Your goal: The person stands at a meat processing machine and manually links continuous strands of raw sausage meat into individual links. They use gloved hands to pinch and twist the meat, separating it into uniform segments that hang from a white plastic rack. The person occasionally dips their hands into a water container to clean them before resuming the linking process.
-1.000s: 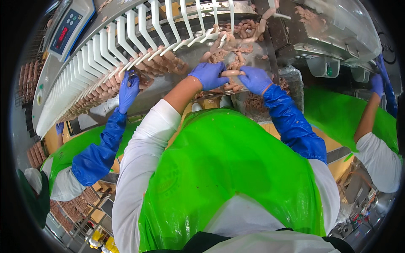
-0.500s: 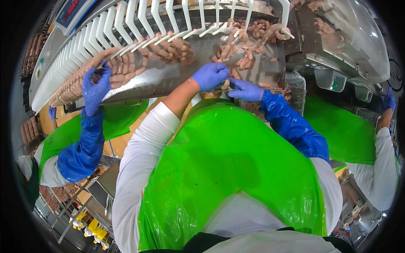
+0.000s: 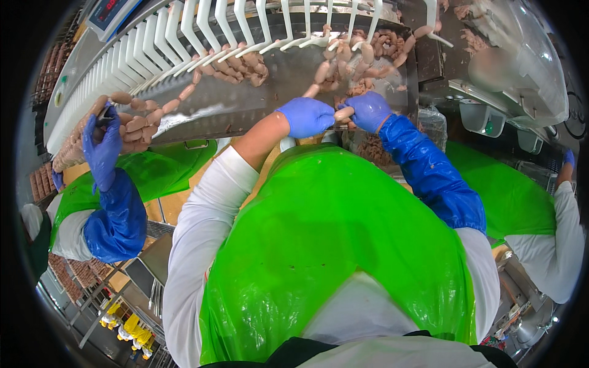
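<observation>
My left hand (image 3: pixel 310 118), in a blue-violet glove, is closed at the front edge of the metal table. A pale pink sausage link (image 3: pixel 344 113) lies between my two hands, its left end at my left fingertips. My right hand (image 3: pixel 370 111), gloved alike below a blue sleeve, has its fingers curled around the link's other end. Just above my left hand, a string of sausages (image 3: pixel 321 72) runs up toward the white hooks (image 3: pixel 307 42). More linked sausages and meat scraps (image 3: pixel 362 87) lie beyond my right hand.
The metal table (image 3: pixel 245 104) curves along in front of me. At left, a co-worker's gloved hand (image 3: pixel 103 144) is at hanging sausage strings (image 3: pixel 138 126). A scale (image 3: pixel 110 15) stands far left. A machine with a clear cover (image 3: pixel 527 61) is at right, where another person stands.
My right hand has moved up slightly and curled around a link that now shows between my hands. The hooks have shifted right. The co-worker's hand at left has moved further left.
</observation>
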The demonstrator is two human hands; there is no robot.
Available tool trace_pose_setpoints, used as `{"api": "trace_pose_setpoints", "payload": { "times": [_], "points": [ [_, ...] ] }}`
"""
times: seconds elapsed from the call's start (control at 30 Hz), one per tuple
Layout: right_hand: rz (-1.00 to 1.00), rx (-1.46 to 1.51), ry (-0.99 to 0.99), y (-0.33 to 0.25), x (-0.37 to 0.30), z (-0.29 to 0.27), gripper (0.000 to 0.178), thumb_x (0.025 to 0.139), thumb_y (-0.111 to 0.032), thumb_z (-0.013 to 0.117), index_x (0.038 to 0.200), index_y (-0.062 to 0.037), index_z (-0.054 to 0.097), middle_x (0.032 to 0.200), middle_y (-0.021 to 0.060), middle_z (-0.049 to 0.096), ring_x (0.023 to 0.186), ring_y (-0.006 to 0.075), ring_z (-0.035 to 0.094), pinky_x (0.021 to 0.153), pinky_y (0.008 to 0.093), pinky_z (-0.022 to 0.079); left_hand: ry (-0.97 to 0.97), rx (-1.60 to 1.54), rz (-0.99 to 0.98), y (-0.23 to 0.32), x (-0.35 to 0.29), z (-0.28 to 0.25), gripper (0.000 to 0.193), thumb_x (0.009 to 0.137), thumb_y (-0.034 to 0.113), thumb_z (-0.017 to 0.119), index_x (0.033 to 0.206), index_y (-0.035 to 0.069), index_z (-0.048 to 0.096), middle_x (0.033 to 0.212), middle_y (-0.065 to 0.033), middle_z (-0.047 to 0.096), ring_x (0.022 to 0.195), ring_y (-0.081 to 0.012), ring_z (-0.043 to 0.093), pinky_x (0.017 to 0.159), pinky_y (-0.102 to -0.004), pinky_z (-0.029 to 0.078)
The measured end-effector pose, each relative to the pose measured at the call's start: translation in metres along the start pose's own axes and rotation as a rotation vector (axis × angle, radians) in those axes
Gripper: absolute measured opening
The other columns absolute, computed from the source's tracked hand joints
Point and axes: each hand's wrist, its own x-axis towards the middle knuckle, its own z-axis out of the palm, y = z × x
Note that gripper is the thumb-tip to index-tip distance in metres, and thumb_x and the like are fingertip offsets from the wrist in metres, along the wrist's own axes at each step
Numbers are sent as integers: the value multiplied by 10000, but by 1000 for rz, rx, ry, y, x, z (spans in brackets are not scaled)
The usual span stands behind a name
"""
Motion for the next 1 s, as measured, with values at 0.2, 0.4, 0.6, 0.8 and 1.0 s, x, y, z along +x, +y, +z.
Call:
{"api": "trace_pose_setpoints", "payload": {
  "times": [0.2, 0.4, 0.6, 0.8, 1.0],
  "points": [
    [198, -170, 0, 22, 30, 25, 263, 947, -364, 526, 1016, -179, 700, 961, 105, 709, 864, 322, 677, 772, 456, 514, 94, -583, -65, -5, 3, 15, 177, 944, 155, 500, 861, 32, 598, 722, -67, 573, 666, -189, 548, 708, -309, 474],
    [406, -118, -31, 60, 41, 27, 286, 961, -332, 478, 1100, -150, 649, 1160, 133, 655, 1031, 340, 644, 841, 492, 506, 219, -755, 39, -18, -8, 19, 221, 931, 131, 475, 770, 21, 577, 914, -71, 606, 870, -178, 559, 781, -318, 468],
    [553, -50, 47, 101, 15, 42, 403, 920, -390, 546, 1237, -154, 619, 1242, 150, 603, 1199, 326, 564, 977, 459, 471, 339, -1459, 131, -16, -33, 1, 294, 889, 182, 437, 1051, 15, 618, 1520, -165, 388, 1269, -223, 500, 922, -363, 455],
    [-45, 722, 648, 28, 45, 46, 402, 941, -138, 519, 1340, -106, 551, 1316, 139, 562, 1173, 276, 568, 1005, 364, 440, 283, -1344, 10, -49, -39, -3, 480, 906, 243, 482, 1334, 29, 523, 1221, -155, 620, 985, -212, 622, 836, -342, 471],
    [-156, 939, 120, 45, 114, 76, 417, 946, -109, 514, 1362, -100, 542, 1300, 123, 595, 1197, 257, 556, 1047, 347, 410, 132, 228, -340, -23, -37, -41, 369, 936, 406, 480, 940, 112, 704, 952, -118, 714, 799, -312, 673, 810, -406, 497]
  ]
}}
